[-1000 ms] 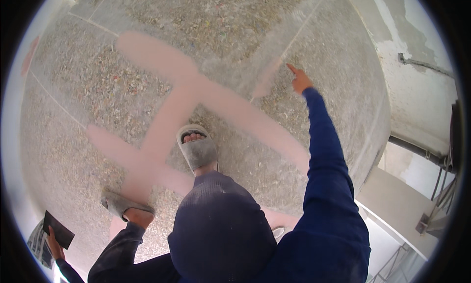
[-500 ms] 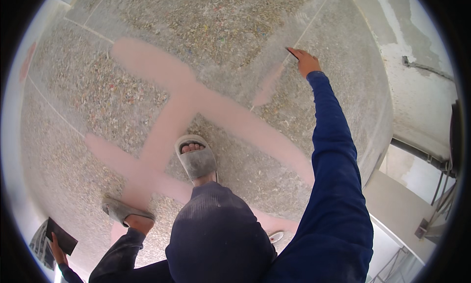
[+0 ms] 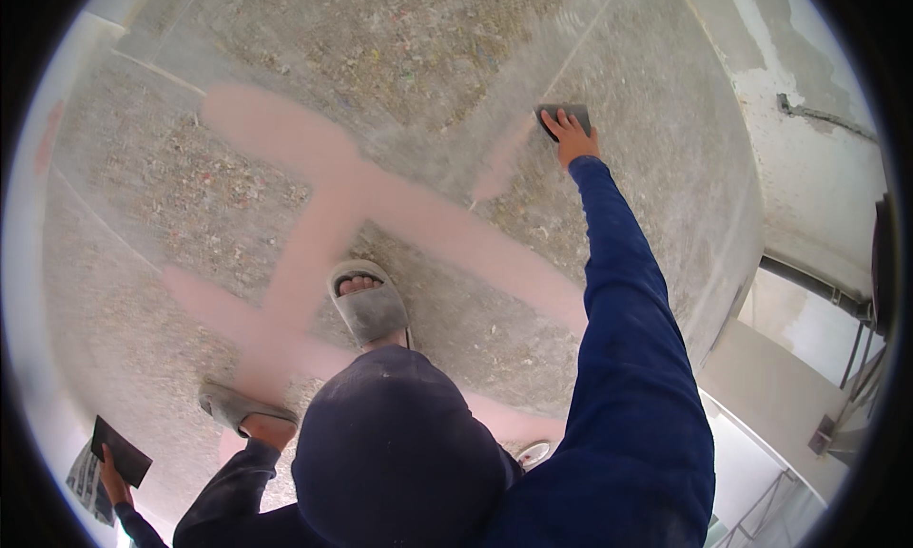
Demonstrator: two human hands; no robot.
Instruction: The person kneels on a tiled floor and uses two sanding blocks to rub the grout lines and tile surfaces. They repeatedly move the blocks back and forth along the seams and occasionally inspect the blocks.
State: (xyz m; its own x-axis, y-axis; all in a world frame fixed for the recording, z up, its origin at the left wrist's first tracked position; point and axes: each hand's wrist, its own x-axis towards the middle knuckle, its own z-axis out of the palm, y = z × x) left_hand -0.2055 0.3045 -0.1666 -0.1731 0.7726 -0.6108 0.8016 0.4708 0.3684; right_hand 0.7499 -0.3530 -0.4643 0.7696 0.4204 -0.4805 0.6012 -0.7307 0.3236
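Observation:
My right hand (image 3: 573, 141), at the end of an outstretched blue sleeve, has its fingers over a flat black rectangular pad (image 3: 563, 117). The pad lies at the upper end of a short pink strip (image 3: 501, 160), over a pale seam line (image 3: 588, 42) in the speckled floor (image 3: 456, 291). At the lower left rim my left hand (image 3: 112, 474) grips a flat, dark, square-cornered sheet (image 3: 124, 451); its exact kind I cannot make out. Wider pink bands (image 3: 418, 206) cross the floor between my hands.
My feet, in grey slides (image 3: 371, 312), rest near the pink bands, and my dark-clad knee (image 3: 390, 443) covers the bottom middle. A small round pale lid-like thing (image 3: 534, 453) shows beside it. At right stand a stained pale wall (image 3: 808, 196) and a raised ledge (image 3: 770, 396).
My right hand has moved a little left and nearer. Its pad, seen edge-on before, now lies flatter with its face showing. The left hand stays almost in place with the dark sheet.

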